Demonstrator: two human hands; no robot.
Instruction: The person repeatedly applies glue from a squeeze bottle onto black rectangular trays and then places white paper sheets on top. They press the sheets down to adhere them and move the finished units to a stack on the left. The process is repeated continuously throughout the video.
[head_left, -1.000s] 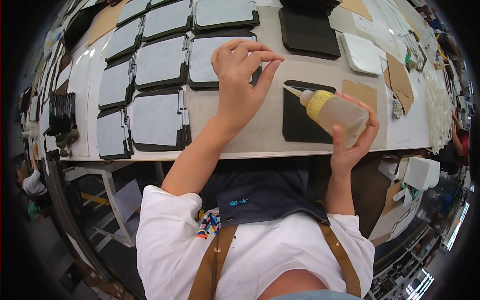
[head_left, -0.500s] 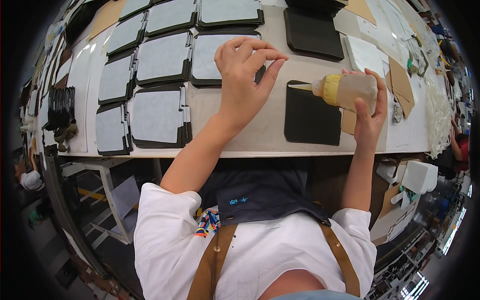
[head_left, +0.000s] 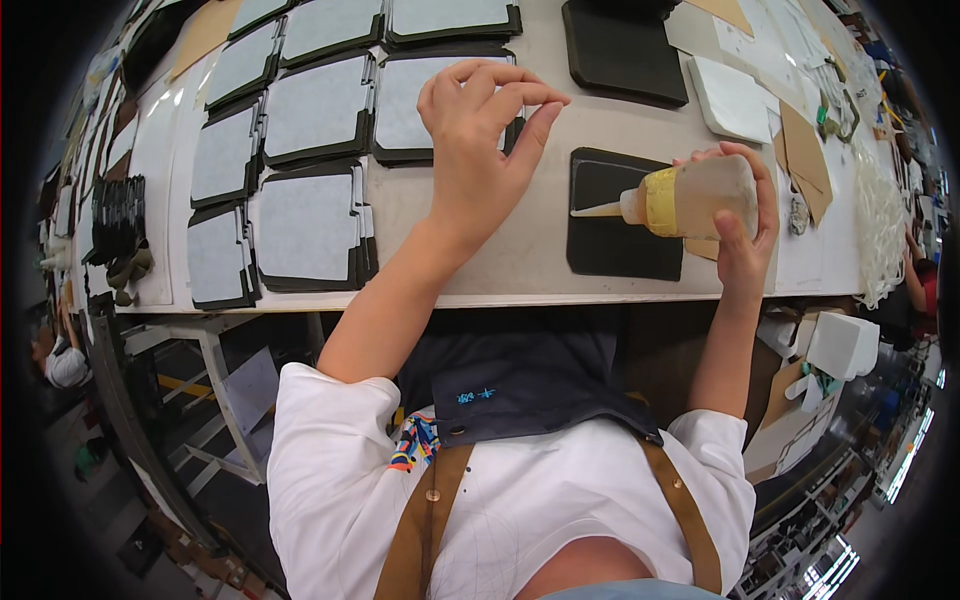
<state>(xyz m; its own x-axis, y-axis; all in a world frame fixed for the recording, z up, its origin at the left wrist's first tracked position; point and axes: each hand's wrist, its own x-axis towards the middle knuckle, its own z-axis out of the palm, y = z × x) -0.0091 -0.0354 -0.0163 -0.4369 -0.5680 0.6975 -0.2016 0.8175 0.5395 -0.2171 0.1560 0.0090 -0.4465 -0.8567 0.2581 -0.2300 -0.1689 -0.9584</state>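
Across the left half of the tabletop, stacks of pale-faced black panels stand in rows. Your left hand is just right of them, thumb and forefinger meeting in a pinch; you can't tell whether something tiny sits between the tips. Right of that pinch, and closer to the tabletop's near edge, a single black panel lies flat, between your hands. Your squeeze bottle is sideways, its long axis roughly along the near edge, its nozzle pointing left across the panel to its left edge; tip contact is unclear. Your right hand, the nearer to the bottle, wraps around its base end. For writing, your dark apron carries blue stitched characters; you can read no label on the bottle.
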